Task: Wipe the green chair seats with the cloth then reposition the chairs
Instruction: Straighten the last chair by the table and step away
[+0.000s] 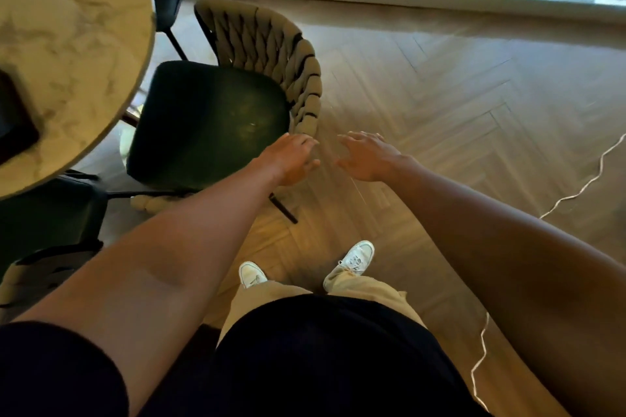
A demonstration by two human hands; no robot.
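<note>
Green seat (210, 122) sits part-tucked under the desk (67, 44). No cloth in sight, so I judge wiping's over and repositioning's on. My left hand (291, 156) and right hand (367, 157) reach empty, fingers spread, toward the chair's woven back (271, 44).

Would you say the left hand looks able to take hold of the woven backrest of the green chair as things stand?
Probably yes: the left hand, fingers open, is right at the near end of the woven backrest, and nothing lies between them.
</note>
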